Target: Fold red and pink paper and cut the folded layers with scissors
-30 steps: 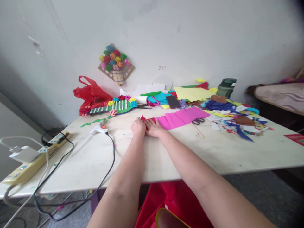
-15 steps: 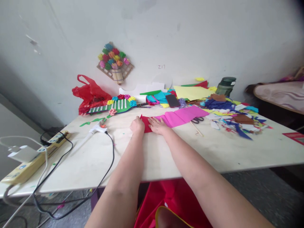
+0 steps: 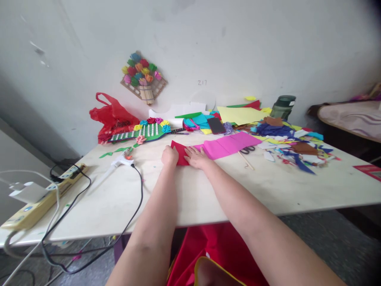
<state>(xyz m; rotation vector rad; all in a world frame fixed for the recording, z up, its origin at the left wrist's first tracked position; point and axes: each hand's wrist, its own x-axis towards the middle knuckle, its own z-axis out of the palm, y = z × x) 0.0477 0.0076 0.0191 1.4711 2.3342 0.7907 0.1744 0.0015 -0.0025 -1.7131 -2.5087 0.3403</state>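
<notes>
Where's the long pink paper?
In the head view, the pink paper lies on the table, stretching rightward from the right hand, in front of the phone.

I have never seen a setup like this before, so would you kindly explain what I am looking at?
Certainly. There is no machine arm here: these are a person's two bare hands, seen by a camera worn on their head, looking forward and down. The left hand is curled at the left edge of a red sheet; its exact grip is hidden. The right hand lies flat, fingers spread over the sheet's right side. A pink strip stretches off to the right. Also on the table are a white glue gun, a phone, a green bottle and many colored scraps.
</notes>
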